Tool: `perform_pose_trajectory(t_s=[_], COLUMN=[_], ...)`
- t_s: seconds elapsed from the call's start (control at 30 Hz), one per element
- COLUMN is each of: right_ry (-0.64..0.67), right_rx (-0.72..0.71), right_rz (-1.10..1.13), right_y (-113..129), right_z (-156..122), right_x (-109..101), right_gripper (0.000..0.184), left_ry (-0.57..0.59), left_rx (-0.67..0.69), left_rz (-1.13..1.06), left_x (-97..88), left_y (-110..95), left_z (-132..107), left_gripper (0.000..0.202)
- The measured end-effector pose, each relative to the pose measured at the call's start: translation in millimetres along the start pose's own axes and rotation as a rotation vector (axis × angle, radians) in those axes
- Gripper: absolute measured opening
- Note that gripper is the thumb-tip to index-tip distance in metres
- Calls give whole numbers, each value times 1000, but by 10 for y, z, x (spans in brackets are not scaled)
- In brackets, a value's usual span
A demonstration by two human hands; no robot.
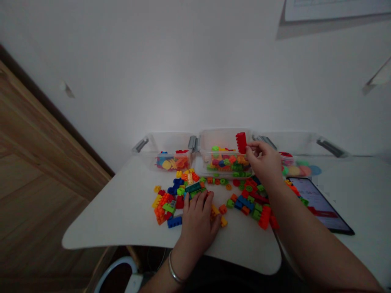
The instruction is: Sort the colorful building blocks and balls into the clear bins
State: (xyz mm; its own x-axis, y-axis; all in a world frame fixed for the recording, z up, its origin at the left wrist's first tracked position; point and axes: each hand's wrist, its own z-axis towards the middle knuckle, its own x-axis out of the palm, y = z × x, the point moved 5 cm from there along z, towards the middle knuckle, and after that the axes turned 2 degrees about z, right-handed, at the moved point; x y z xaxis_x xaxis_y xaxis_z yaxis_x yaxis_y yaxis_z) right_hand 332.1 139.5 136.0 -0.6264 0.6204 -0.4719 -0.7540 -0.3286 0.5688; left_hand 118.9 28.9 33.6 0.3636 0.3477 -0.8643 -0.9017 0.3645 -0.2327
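Pinched between the thumb and fingers of my right hand (266, 162) is a long red building block (241, 142), held up at the right front of the middle clear plastic box (224, 134). That box contains many coloured blocks (227, 160). My left hand (200, 213) lies palm down over the loose blocks on the table, its fingers stretched forward and a little apart. Blocks under its palm and fingertips are partly hidden. Yellow blocks (215, 211) show beside its thumb, and a blue block (174, 221) lies to its left.
A left box (171, 140) and a right box (293, 140) also contain coloured pieces. More loose blocks (249, 201) spread across the white table (113, 215). A phone (326, 211) with a lit screen lies at right, partly behind my forearm. The wall rises behind the boxes.
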Motion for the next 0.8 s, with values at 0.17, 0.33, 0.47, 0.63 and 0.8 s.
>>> perform_pose_trajectory(t_s=[0.17,0.33,0.47,0.63,0.8], right_ry=[41,188,338,511,511], right_rx=[40,70,79,51,-11], right_rz=[-103,-198,-294,-404,-403], right_y=[-4,122,276,392,391], right_z=[68,151,233,272,252], right_x=[111,243,385,543,553], right_gripper=[24,25,24,31,37], left_ry=[3,0,-7,7,-11], left_rx=[5,-10,-10,0,2], left_rz=[9,-3,-11,2,0], left_x=[-14,-23,-29,-27,-31], left_y=[-15,-19,-20,-20,-18], left_z=[1,3,5,10,9], left_gripper=[47,47,47,47,47])
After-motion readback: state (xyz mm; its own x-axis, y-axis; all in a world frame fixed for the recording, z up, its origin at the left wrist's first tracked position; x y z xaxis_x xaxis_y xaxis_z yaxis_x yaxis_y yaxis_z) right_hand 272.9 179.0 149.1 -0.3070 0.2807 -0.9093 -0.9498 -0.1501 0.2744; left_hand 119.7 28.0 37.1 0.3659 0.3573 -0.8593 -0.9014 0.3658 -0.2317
